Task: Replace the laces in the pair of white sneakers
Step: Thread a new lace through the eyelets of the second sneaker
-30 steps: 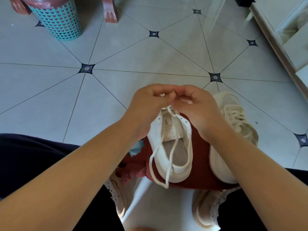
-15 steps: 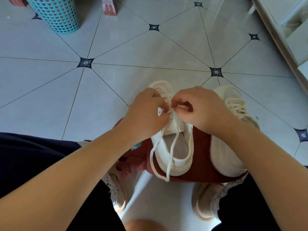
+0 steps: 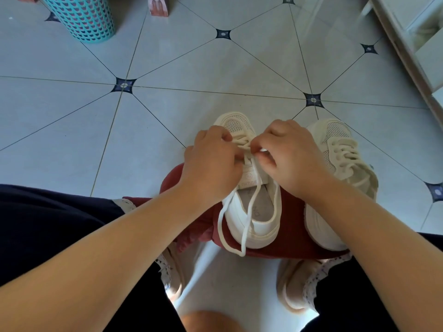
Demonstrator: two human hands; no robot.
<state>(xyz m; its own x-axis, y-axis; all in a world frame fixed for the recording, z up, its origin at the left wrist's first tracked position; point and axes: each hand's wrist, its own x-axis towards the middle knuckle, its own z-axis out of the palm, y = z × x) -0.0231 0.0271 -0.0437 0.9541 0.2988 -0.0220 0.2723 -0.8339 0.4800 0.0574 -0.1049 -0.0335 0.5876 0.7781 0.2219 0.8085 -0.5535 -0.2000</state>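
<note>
Left hand [image 3: 213, 161] is curled in tight, pinching the lace [image 3: 249, 219] over the tongue of the middle sneaker [image 3: 254, 231], which sits on the red cloth [image 3: 292, 212], toe away, heel toward the person. Right hand [image 3: 290, 156] pinches the same lace from the other side, equally close. The second sneaker [image 3: 345, 164] sits laced beside it. A second ago the hands hid the toe; now it shows.

sneakers [image 3: 263, 228] side by side, on cloth [image 3: 292, 219]
</note>
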